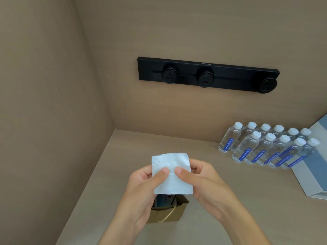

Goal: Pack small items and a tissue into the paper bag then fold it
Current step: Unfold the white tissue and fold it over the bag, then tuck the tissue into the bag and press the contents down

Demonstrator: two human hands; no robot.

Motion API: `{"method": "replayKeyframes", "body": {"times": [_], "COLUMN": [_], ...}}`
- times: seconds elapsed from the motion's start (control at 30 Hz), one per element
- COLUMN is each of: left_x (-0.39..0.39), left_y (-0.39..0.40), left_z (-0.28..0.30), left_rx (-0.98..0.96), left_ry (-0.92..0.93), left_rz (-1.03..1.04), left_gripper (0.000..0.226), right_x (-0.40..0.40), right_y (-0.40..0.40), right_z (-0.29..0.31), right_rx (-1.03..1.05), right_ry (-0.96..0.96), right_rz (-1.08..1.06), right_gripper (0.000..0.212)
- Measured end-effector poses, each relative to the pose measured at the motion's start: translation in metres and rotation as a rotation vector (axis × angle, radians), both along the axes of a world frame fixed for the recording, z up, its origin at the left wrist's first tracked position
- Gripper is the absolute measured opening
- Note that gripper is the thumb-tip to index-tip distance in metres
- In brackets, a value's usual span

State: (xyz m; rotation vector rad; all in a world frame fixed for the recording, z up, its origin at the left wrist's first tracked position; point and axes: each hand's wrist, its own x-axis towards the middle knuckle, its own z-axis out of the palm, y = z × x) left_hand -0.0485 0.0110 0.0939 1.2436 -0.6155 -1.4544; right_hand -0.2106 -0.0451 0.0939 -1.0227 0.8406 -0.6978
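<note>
A white folded tissue (171, 174) is held flat above the counter between both hands. My left hand (141, 190) pinches its left side with the thumb on top. My right hand (207, 186) pinches its right side the same way. Directly below the tissue stands a small brown paper bag (169, 212) with a cord handle, its mouth open upward. Dark and blue items (163, 200) show inside the bag, mostly hidden by the tissue and my left hand.
The beige counter (221, 200) ends at a wall on the left and at the back. Several water bottles (265, 147) stand in rows at the right. A blue and white box (316, 170) lies beside them. A black socket strip (207, 75) is on the back wall.
</note>
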Motion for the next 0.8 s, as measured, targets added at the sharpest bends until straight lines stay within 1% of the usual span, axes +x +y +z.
{"method": "replayKeyframes", "body": {"times": [0.07, 0.13, 0.2, 0.27, 0.3, 0.33, 0.37, 0.4, 0.43, 0.47, 0.5, 0.57, 0.63, 0.67, 0.73, 0.8], "left_x": [0.001, 0.003, 0.006, 0.009, 0.012, 0.016, 0.022, 0.029, 0.036, 0.041, 0.044, 0.043, 0.035, 0.03, 0.024, 0.022], "left_y": [0.002, 0.004, 0.006, 0.009, 0.011, 0.014, 0.018, 0.021, 0.024, 0.026, 0.028, 0.025, 0.018, 0.014, 0.007, -0.004], "left_z": [-0.002, -0.003, -0.005, -0.013, -0.017, -0.024, -0.031, -0.04, -0.046, -0.053, -0.059, -0.067, -0.072, -0.073, -0.071, -0.068], "left_rx": [-0.02, -0.042, -0.052, -0.032, -0.031, -0.041, -0.054, -0.067, -0.08, -0.087, -0.082, -0.051, -0.039, -0.036, 0.006, 0.049], "left_ry": [-0.014, -0.062, -0.095, -0.076, -0.085, -0.138, -0.251, -0.393, -0.528, -0.642, -0.721, -0.804, -0.897, -0.939, -0.979, -1.018], "left_rz": [0.019, 0.09, 0.11, 0.098, 0.123, 0.172, 0.24, 0.315, 0.349, 0.32, 0.245, 0.026, -0.157, -0.211, -0.243, -0.25], "left_gripper": [0.026, 0.027, 0.031, 0.036, 0.034, 0.03, 0.023, 0.016, 0.013, 0.016, 0.022, 0.035, 0.041, 0.039, 0.027, 0.027], "right_x": [0.001, 0.002, 0.006, 0.012, 0.013, 0.014, 0.013, 0.012, 0.011, 0.01, 0.009, 0.015, 0.023, 0.027, 0.031, 0.035], "right_y": [0.0, 0.0, 0.002, 0.007, 0.008, 0.009, 0.009, 0.008, 0.007, 0.006, 0.005, 0.005, 0.005, 0.004, 0.004, 0.002], "right_z": [-0.001, -0.001, -0.003, -0.009, -0.012, -0.014, -0.017, -0.017, -0.018, -0.019, -0.021, -0.022, -0.024, -0.026, -0.028, -0.029], "right_rx": [0.005, 0.014, 0.02, 0.043, 0.059, 0.069, 0.062, 0.029, -0.035, -0.115, -0.207, -0.35, -0.425, -0.426, -0.378, -0.367], "right_ry": [-0.016, -0.039, -0.053, -0.03, -0.013, 0.022, 0.079, 0.181, 0.329, 0.503, 0.671, 0.919, 1.033, 1.054, 1.082, 1.148], "right_rz": [0.001, -0.017, 0.026, 0.068, 0.082, 0.082, 0.065, 0.042, 0.028, 0.044, 0.107, 0.282, 0.362, 0.366, 0.365, 0.428], "right_gripper": [0.027, 0.025, 0.027, 0.027, 0.027, 0.027, 0.026, 0.021, 0.014, 0.009, 0.014, 0.018, 0.017, 0.015, 0.009, 0.008]}}
